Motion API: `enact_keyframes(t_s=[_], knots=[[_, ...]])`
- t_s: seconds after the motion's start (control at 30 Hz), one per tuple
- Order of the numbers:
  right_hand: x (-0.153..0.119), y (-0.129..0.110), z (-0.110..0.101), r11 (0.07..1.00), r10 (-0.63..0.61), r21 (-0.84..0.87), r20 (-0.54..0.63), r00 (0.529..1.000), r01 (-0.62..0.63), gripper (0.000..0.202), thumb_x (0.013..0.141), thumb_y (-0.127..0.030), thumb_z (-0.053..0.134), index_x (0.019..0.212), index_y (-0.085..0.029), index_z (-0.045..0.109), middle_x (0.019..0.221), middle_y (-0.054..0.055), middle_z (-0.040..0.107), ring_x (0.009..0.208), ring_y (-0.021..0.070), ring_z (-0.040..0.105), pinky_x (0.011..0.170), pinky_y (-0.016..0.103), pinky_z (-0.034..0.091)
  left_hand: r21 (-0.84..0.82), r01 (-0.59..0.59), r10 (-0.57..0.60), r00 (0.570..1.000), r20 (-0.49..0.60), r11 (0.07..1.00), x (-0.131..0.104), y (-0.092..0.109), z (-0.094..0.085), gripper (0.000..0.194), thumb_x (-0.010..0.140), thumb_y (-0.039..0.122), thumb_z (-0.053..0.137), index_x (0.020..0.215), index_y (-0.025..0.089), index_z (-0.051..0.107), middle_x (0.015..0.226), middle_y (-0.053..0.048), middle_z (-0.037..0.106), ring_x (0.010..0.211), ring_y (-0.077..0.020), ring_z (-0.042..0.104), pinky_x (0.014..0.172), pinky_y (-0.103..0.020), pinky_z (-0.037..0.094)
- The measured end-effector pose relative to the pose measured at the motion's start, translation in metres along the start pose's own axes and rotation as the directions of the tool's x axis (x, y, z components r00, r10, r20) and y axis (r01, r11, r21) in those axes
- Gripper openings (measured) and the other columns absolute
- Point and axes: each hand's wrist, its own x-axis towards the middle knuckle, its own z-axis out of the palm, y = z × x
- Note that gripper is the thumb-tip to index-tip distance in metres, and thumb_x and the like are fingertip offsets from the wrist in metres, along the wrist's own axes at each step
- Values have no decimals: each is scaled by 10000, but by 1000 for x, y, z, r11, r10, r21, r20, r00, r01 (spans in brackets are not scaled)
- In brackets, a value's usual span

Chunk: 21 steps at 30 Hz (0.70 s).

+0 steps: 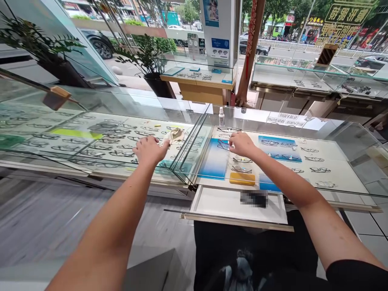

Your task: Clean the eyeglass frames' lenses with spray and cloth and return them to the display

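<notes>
My left hand (151,149) is over the glass top of the left showcase, fingers spread and thumb out, holding nothing. Just beyond its thumb lies a crumpled beige cloth (176,135). My right hand (242,144) is above the right showcase with its fingers bent together. Right at those fingertips, dark-framed eyeglasses (223,142) show against a blue sheet (213,161); whether the fingers grip them cannot be made out. A white spray bottle (221,116) stands a little beyond. Nearer me is a yellow glasses case (242,178).
A pulled-out drawer (218,202) in front of me holds a dark blurred-out object (254,198). Glass edges (189,141) rise between the two showcases. Rows of eyeglasses (121,152) fill the left one. Behind stand a potted plant (151,60) and another display counter (200,83).
</notes>
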Motion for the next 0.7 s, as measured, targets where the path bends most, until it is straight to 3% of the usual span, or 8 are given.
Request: enact_keyframes(t_s=[0.33, 0.43, 0.53, 0.63, 0.7], knots=[[-1, -10, -6, 998, 68, -19, 5, 998, -68, 335, 980, -94, 498, 1048, -75, 826, 1150, 201, 795, 1096, 311, 691, 925, 395, 487, 62, 50, -49, 999, -24, 997, 1, 5, 0, 611, 972, 558, 407, 1304, 88, 611, 1542, -314, 518, 1424, -459, 478, 1185, -589, 374], [-27, -20, -19, 990, 45, 139, -62, 997, -36, 317, 985, -103, 526, 1055, -130, 834, 1152, 138, 808, 1132, 281, 700, 933, 371, 502, 68, 50, -48, 999, -23, 996, 2, 4, 1, 598, 973, 564, 406, 1278, 98, 624, 1539, -308, 522, 1428, -460, 476, 1191, -590, 371], [-69, -40, -30, 874, -54, 476, -106, 993, 98, 214, 954, -141, 626, 978, -194, 832, 1108, 57, 826, 1043, 221, 737, 905, 333, 517, 71, 52, -51, 999, -18, 996, 4, 3, 1, 587, 972, 565, 409, 1263, 106, 630, 1546, -300, 523, 1426, -468, 476, 1189, -595, 370], [-108, -64, -26, 727, -217, 670, 14, 976, 152, 165, 927, -169, 672, 862, -216, 816, 984, 17, 835, 943, 187, 753, 870, 304, 519, 67, 49, -47, 999, -23, 997, 4, 2, 1, 571, 966, 558, 421, 1248, 110, 635, 1551, -293, 523, 1424, -466, 477, 1183, -590, 375], [-125, -76, -12, 731, -230, 678, 139, 963, 76, 158, 909, -181, 680, 836, -216, 815, 982, 27, 839, 931, 205, 752, 806, 307, 509, 62, 49, -48, 999, -22, 997, 4, 2, 0, 565, 964, 558, 428, 1238, 111, 638, 1553, -291, 522, 1428, -466, 471, 1184, -591, 373]])
